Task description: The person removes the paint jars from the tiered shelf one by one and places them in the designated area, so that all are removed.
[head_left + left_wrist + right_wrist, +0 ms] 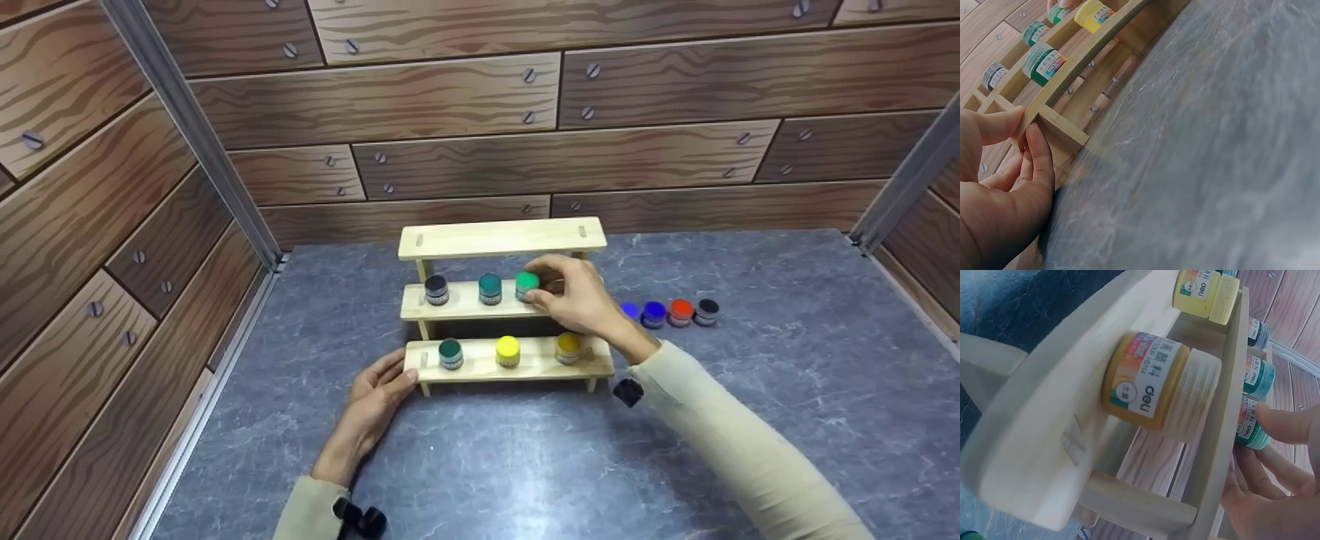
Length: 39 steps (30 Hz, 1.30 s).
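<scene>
Pinching the bright green paint jar (pixel 527 283) at the middle shelf (pixel 464 300), the right hand (pixel 577 296) works just beside the teal jar (pixel 490 289); sideways nudge could topple that. Hand's low heel might clip the ochre jar (pixel 568 349). Left hand (pixel 379 390) grips wooden rack (pixel 502 238), lower left end; slack there, rack could skid.

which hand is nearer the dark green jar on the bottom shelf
Left: the left hand grips the end of the bottom shelf, close beside the dark green jar. The right hand is farther off, holding a bright green jar at the middle shelf.
</scene>
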Each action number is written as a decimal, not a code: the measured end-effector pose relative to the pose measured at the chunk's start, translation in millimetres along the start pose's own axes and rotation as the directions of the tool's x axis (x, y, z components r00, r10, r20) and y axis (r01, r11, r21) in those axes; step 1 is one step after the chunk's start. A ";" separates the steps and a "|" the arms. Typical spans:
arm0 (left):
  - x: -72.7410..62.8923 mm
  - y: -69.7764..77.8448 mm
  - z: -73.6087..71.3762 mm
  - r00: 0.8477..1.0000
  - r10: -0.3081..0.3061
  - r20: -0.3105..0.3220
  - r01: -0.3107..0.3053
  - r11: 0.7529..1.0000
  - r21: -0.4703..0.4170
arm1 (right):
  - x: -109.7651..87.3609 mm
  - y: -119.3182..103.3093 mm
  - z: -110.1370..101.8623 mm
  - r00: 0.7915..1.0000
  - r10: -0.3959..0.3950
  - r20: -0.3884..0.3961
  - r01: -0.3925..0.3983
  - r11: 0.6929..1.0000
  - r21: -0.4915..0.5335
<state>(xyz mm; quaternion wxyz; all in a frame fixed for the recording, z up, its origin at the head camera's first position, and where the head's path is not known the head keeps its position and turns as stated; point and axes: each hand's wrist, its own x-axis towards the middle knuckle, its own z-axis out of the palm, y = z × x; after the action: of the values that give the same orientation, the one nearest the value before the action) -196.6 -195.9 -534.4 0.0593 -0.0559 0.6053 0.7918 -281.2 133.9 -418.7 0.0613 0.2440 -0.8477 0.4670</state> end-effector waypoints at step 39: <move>-1.8 -0.7 -0.3 1.000 -0.004 0.002 0.004 1.000 0.009 | -51.0 18.6 -66.7 0.995 0.081 -0.057 -0.086 0.993 -0.083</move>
<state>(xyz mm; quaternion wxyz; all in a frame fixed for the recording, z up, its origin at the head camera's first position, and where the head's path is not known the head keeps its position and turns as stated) -194.8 -196.1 -534.9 0.0616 -0.0561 0.6087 0.7890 -253.6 215.2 -412.7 0.0748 0.1928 -0.8744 0.4390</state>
